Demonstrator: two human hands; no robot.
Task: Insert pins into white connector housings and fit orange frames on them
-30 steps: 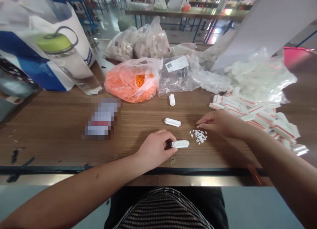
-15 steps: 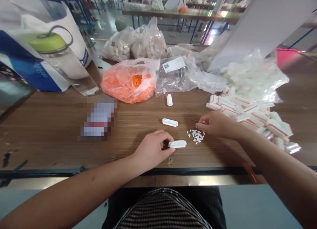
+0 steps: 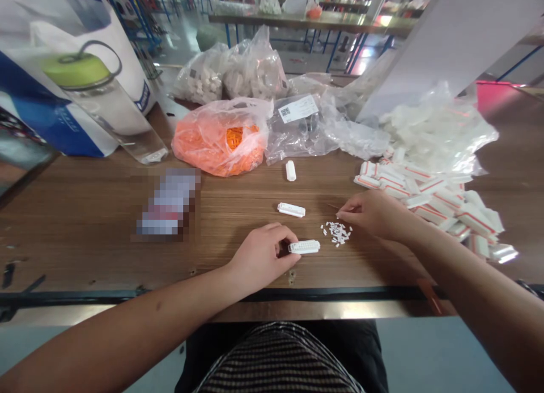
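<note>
My left hand (image 3: 263, 254) is closed, with thumb and fingers gripping one end of a white slotted plastic strip (image 3: 306, 246) low over the table. A row of small openings runs along the strip's upper face. My right hand (image 3: 363, 212) is pinched at the back right edge of a small heap of tiny white pieces (image 3: 337, 232). A white speck, seemingly one of these pieces, shows at its fingertips. Beyond the left hand lies a similar white strip (image 3: 291, 210), and farther back a short white plastic part (image 3: 290, 171).
Many white parts with orange stripes (image 3: 437, 203) are piled at right, before a clear plastic bag (image 3: 442, 129). A bag of orange parts (image 3: 221, 141), a flat plastic bag (image 3: 297, 132) and a leaning bottle (image 3: 114, 112) stand behind. A blurred-out flat object (image 3: 170, 200) lies left.
The right hand has shifted very slightly at the heap's edge, and a white speck now shows at its fingertips. The left hand holds the strip in the same place.
</note>
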